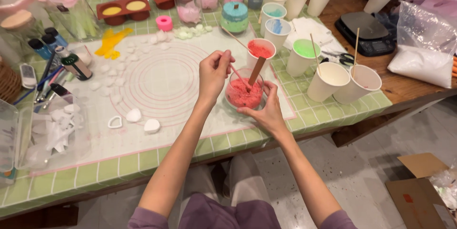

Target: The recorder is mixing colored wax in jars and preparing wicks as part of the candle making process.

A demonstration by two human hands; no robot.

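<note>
My left hand [214,73] pinches a thin stick [239,77] whose lower end sits in the red grainy mass inside a small clear glass [244,91]. My right hand [266,110] cups that glass from the near right side and holds it on the white silicone mat [162,81]. A flat wooden stick [257,69] also leans in the glass. Just behind stands a paper cup of red material [260,50] with a long skewer in it.
Paper cups with green [303,55], blue, yellow and white contents crowd the far right. A black scale [369,31] and a bag of white powder [421,62] lie further right. White wax pieces, silicone moulds [124,9], dye bottles [74,62] and a clear box [47,134] fill the left.
</note>
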